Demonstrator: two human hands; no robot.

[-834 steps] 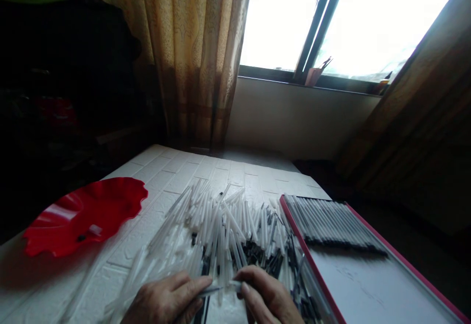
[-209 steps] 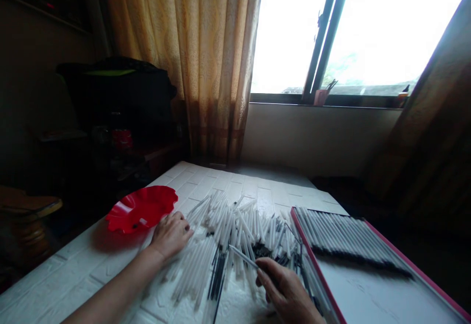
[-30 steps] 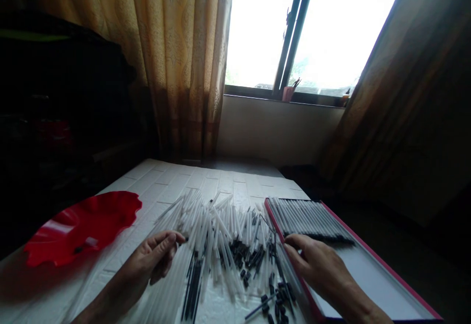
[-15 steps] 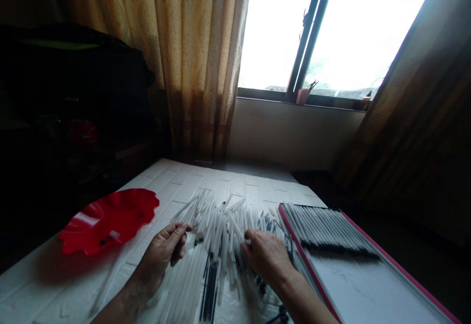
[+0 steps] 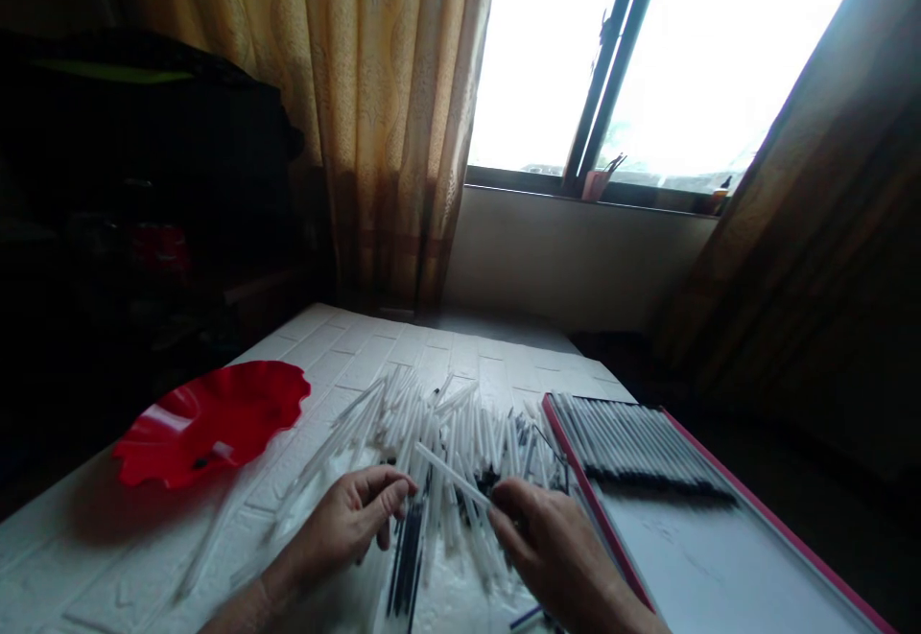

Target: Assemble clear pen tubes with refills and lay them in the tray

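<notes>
Between the thumb and fingers of my right hand point(image 5: 551, 533) is a translucent white pen barrel point(image 5: 453, 476), its free end slanting up to the left over the pile. My left hand point(image 5: 370, 509) is closed in a pinch to the left of that barrel, apart from it; whatever lies in its fingertips is too small to make out. Under and beyond both hands spreads a heap of loose white pen barrels point(image 5: 403, 413). A bundle of thin dark refills point(image 5: 407, 562) lies just right of my left hand, pointing toward me.
At right, a red-edged white board point(image 5: 691, 557) carries a row of pens point(image 5: 640, 442) with black ends. A red wavy-rimmed bowl point(image 5: 216, 413) with small bits inside sits at left. The white brick-patterned table point(image 5: 345, 346) ends before the curtain point(image 5: 389, 135).
My right hand has drawn back toward me and right, and a pen barrel now shows clearly in its fingers. My left hand has moved right and nearer, beside the dark refills.
</notes>
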